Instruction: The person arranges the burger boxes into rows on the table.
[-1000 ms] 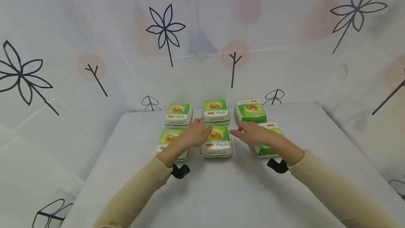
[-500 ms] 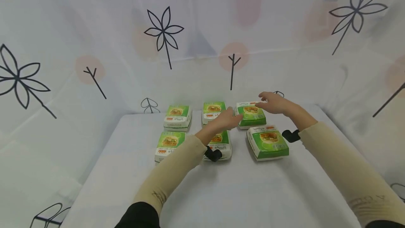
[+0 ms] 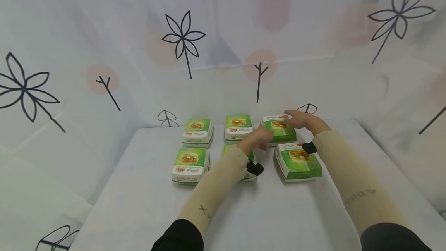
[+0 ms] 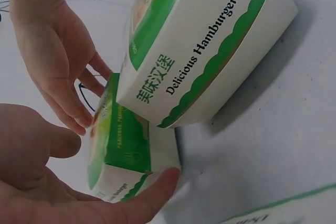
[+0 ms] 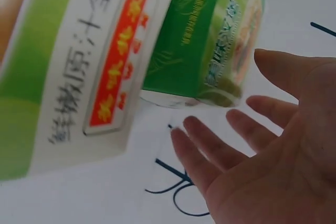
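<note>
Around the back right hamburger box, green and white with a burger picture, both hands stand at opposite sides. My left hand is at its left side; in the left wrist view one extended fingertip lies right at the box's lower corner and the thumb is spread apart. My right hand reaches over the box's right side. In the right wrist view the right hand has spread fingers with nothing gripped, close to the box. The front right box stands nearer, below the right wrist.
Several more hamburger boxes stand in two rows: a back left box, a back middle box, a front left box, and a front middle box partly covered by the left arm. The white table meets a patterned cloth backdrop.
Both hands have moved right from around the front middle box to the back right box. In the last half second the right hand has come lower over it. The boxes keep their arrangement.
</note>
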{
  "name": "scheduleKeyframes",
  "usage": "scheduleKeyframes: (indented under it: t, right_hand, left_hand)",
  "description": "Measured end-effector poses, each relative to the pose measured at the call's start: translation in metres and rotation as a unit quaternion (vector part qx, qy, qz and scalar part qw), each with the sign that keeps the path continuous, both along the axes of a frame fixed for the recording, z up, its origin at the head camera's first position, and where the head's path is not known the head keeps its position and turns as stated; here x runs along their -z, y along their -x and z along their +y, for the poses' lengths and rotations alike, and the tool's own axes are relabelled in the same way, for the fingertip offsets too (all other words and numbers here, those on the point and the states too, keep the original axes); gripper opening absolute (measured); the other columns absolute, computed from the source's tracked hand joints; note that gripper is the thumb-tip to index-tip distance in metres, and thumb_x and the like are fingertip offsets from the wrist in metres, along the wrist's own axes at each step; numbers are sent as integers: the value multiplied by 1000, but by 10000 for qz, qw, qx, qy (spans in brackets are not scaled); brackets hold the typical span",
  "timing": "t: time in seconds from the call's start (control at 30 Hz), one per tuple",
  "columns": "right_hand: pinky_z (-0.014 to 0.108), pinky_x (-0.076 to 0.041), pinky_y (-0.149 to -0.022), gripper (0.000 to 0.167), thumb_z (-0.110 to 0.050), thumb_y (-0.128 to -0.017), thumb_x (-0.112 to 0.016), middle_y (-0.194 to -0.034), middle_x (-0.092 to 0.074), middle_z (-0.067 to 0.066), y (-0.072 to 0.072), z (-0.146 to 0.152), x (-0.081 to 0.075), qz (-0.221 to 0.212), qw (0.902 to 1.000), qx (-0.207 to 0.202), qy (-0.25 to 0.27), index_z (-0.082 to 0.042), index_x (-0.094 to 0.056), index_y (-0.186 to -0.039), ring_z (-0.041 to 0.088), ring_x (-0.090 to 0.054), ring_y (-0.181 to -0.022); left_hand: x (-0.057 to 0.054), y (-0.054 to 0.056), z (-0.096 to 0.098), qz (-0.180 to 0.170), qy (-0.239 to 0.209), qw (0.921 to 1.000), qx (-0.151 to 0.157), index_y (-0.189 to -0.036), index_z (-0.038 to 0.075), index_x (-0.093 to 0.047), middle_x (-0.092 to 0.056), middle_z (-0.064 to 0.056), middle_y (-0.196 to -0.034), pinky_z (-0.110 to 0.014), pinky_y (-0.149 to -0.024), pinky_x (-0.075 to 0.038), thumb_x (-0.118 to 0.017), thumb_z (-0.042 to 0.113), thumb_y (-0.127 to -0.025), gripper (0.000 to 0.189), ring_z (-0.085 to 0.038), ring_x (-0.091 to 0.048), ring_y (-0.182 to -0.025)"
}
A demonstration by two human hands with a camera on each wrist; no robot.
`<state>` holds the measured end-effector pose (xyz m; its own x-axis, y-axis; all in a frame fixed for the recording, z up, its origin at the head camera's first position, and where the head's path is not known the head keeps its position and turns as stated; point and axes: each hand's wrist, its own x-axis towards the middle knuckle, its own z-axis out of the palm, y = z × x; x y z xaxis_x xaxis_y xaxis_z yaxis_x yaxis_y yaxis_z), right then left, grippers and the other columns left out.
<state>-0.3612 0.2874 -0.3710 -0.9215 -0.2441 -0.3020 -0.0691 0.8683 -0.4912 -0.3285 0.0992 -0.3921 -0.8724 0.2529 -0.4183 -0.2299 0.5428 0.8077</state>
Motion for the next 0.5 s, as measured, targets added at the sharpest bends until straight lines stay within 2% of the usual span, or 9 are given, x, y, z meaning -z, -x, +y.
scheduleKeyframes:
  t: [0.17, 0.23, 0.3, 0.4, 0.5]
  right_hand:
    - [68, -30, -113, 65, -25, -108, -46, -156, -22, 41, 0, -1, 5, -55, 10000, 41, 2, 13, -23, -155, 58, -24, -143]
    - [68, -32, -113, 64, -25, -108, -46, -156, -24, 41, -1, -3, 5, -10, 10000, 75, 16, 14, -24, -154, 57, -27, -142]
    - [66, -37, -110, 63, -25, -108, -46, -154, -27, 41, -1, -3, 5, 27, 10000, 67, 14, 15, -26, -153, 56, -33, -139]
    - [60, -47, -101, 61, -24, -107, -47, -146, -36, 42, -5, -3, 4, 34, 9999, 112, -36, 19, -30, -147, 52, -48, -126]
    - [53, -55, -92, 59, -26, -106, -51, -135, -45, 42, -9, -2, 3, 44, 9992, 362, -142, 22, -37, -136, 46, -56, -113]
  left_hand:
    - [4, -4, 4, -231, -571, 9978, -260, -163, 6, -14, -51, -22, -136, -46, -93, -58, -47, 19, -109, 65, -36, -61, -111]
    - [8, -2, 6, -248, -624, 9971, -370, -163, 5, -14, -50, -23, -138, -46, -94, -57, -49, 12, -108, 66, -38, -61, -115]
    - [11, 1, 8, -222, -592, 9971, -430, -163, 4, -14, -49, -23, -141, -46, -93, -58, -51, 6, -105, 68, -37, -61, -113]
    - [14, 8, 11, -104, -407, 9973, -598, -163, 6, -17, -48, -20, -145, -43, -90, -59, -53, 1, -103, 71, -32, -62, -107]
    - [16, 15, 14, 36, -281, 9972, -693, -164, 8, -18, -47, -19, -149, -43, -90, -59, -52, 3, -104, 69, -28, -60, -106]
